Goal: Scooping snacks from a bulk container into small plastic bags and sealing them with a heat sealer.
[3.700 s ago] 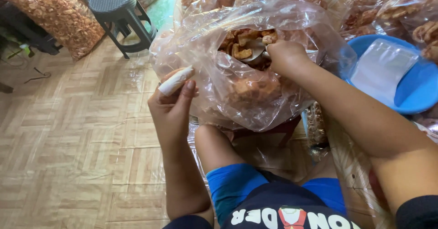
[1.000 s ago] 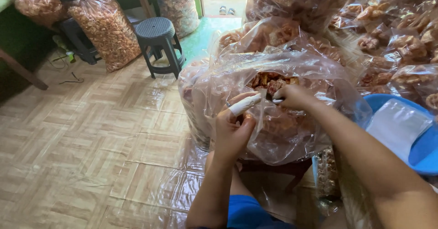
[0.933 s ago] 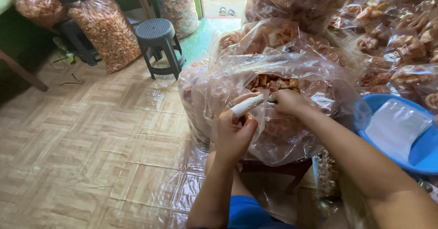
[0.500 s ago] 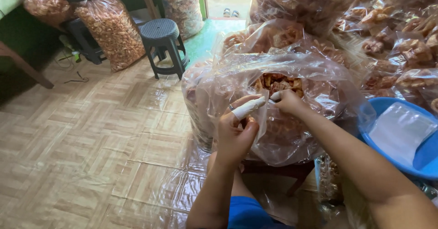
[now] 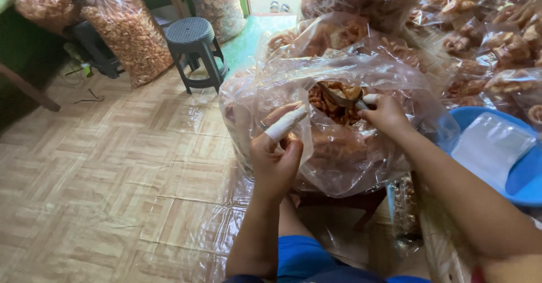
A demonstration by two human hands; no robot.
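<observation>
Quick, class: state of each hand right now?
Left hand: closed, gripping the bag edge.
Right hand: closed, pinching the bag's rim by the chips.

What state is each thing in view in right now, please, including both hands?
Big clear bag: open at the top, filled with orange-brown snacks.
Left hand: gripping the bag's rim, one finger wrapped in white.
Right hand: at the bag's mouth.
Blue basin: upright, holding clear plastic.
Dark stool: upright on the floor.
</observation>
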